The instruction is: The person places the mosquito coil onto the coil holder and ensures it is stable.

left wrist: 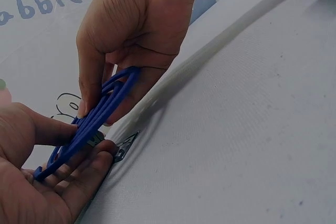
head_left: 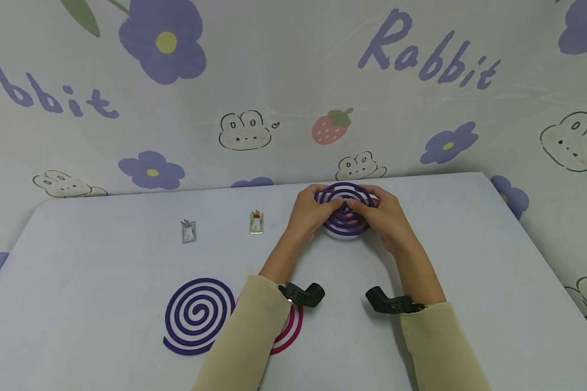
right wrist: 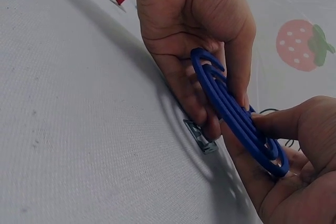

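Observation:
A blue-purple mosquito coil (right wrist: 231, 115) is held up off the table between both hands, its rings tilted. My left hand (head_left: 309, 210) grips its left side, thumb reaching in to the middle on top. From the right, my right hand (head_left: 387, 215) grips the other side, and the two thumbs nearly meet at the coil's center. Fingers of both hands lie beneath the rings, partly hidden. Below the coil a small metal stand (right wrist: 201, 137) rests on the table, partly covered by the fingers. Whether the held rings are one coil or two nested ones, I cannot tell.
Left of the hands stand a gold stand (head_left: 256, 222) with a red part and a silver stand (head_left: 188, 232). Nearer lies another purple mosquito coil (head_left: 196, 311). A red coil (head_left: 300, 321) is mostly hidden under the left sleeve (head_left: 247, 336). A printed cloth backs the white table (head_left: 102, 271).

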Tool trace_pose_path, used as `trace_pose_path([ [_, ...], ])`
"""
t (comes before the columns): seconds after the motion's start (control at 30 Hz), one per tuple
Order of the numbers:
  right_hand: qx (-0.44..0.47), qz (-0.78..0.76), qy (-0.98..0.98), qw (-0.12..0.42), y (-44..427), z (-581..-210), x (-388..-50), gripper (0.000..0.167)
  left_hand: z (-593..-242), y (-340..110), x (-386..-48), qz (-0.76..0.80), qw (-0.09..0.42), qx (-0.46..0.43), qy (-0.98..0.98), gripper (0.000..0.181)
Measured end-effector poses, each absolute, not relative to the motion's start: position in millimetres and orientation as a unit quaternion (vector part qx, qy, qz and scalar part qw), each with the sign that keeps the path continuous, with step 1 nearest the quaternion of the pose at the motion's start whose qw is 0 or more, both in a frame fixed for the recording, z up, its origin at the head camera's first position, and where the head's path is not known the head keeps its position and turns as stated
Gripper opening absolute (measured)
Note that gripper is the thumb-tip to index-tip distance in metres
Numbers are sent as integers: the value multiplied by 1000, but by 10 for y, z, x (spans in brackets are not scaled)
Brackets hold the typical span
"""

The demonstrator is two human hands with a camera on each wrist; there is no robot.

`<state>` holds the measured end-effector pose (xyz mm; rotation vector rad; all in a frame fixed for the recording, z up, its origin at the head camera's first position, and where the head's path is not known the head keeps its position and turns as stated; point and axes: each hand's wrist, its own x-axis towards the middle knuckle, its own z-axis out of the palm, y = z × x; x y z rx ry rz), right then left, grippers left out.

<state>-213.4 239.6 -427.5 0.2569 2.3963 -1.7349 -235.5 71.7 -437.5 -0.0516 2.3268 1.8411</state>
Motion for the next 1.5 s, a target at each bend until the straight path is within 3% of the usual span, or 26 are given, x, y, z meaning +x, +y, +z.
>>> trace_pose_path([
  [1.3,112,-582,801,80,2341,-4276,-2126,60,-4374,756,-2337,620,69,-16,781,58],
  [1.5,110,-588,798,74,2342,-4286,-2125,59,-4364,780,-2320,620,74,-30,781,52],
])
